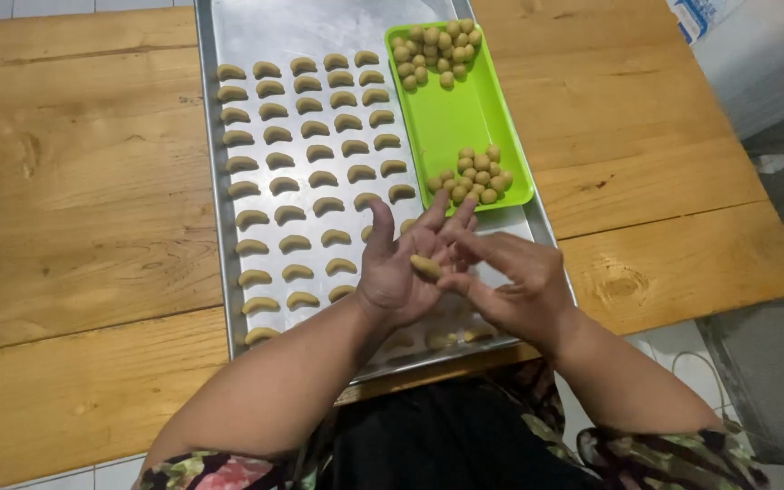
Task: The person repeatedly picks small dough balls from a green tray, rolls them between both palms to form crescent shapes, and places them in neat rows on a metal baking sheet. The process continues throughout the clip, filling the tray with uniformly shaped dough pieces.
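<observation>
A small oblong piece of tan dough lies on the palm of my left hand, which is held palm-up with fingers spread over the near right part of a long metal baking tray. My right hand reaches across from the right, its fingers resting against the left palm and the dough piece. Rows of crescent-shaped dough pieces cover the tray's left and middle. My forearms hide the tray's near edge.
A bright green plastic tray rests on the metal tray's right side, holding two heaps of small dough balls, one at the far end and one at the near end. All sits on a wooden plank table.
</observation>
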